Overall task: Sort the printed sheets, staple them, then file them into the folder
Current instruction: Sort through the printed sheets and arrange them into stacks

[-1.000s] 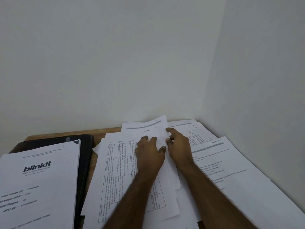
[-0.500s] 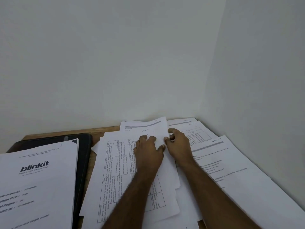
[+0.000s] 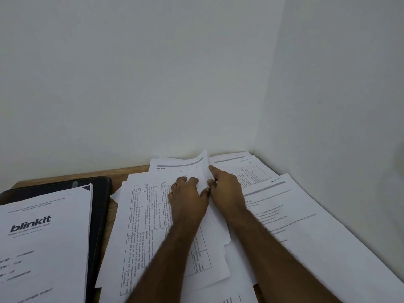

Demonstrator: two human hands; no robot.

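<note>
your left hand [image 3: 188,199] pressed flat on the sheets [image 3: 153,226] spread over the surface [image 3: 118,206]; your right hand [image 3: 227,189] pinched a curled top sheet [image 3: 202,169] — tugging risked creasing it, or scattering the loose pile.

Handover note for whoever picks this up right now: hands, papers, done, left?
Left hand: flat on the table-print sheet, pressing it down.
Right hand: pinching the edge of a sheet at the pile's far end, corner lifted.
Loose sheets fanned over the desk to the right wall.
Black folder on the left, with a blinkit stack lying on it.
Done: nothing clearly finished; the pile is unsorted.
Left: sort, staple, file. No stapler in view.
</note>
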